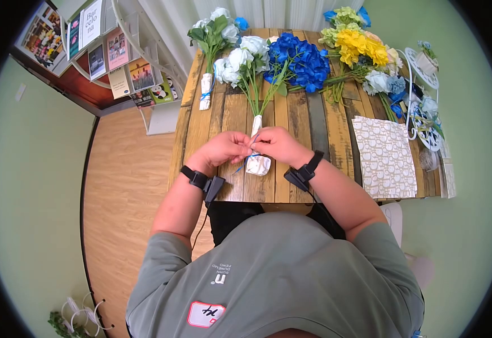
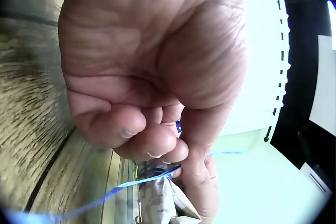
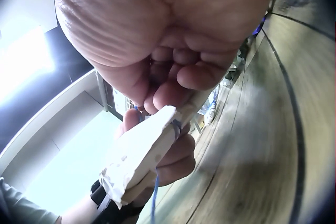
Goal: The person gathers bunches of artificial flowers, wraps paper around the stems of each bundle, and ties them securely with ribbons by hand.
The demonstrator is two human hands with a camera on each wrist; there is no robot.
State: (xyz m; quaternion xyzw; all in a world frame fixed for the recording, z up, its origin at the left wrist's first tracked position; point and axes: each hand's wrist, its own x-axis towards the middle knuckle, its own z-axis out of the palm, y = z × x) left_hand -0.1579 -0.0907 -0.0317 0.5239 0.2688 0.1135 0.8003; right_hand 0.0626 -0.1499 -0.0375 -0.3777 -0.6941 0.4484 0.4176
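Note:
A bouquet of pale blue-white roses [image 1: 239,61] lies on the table, its stems toward the person. Patterned white paper [image 1: 258,165] wraps the stem ends, and a thin blue ribbon [image 2: 100,199] runs around the wrap. From the left side, the left hand [image 1: 223,151] pinches the ribbon between thumb and curled fingers. The right hand [image 1: 283,146] meets it over the wrap, thumb and forefinger pinching ribbon too. In the right wrist view, the wrap's flared paper end [image 3: 134,158] shows below the right fingers, with a loose ribbon tail hanging down. The knot area is hidden by fingers.
A similar wrapped bouquet [image 1: 206,93] lies at the back left of the wooden table [image 1: 299,188]. Blue hydrangeas [image 1: 298,62] and yellow flowers [image 1: 361,48] lie behind. On the right are a patterned paper sheet [image 1: 384,158] and a white metal stand [image 1: 426,138].

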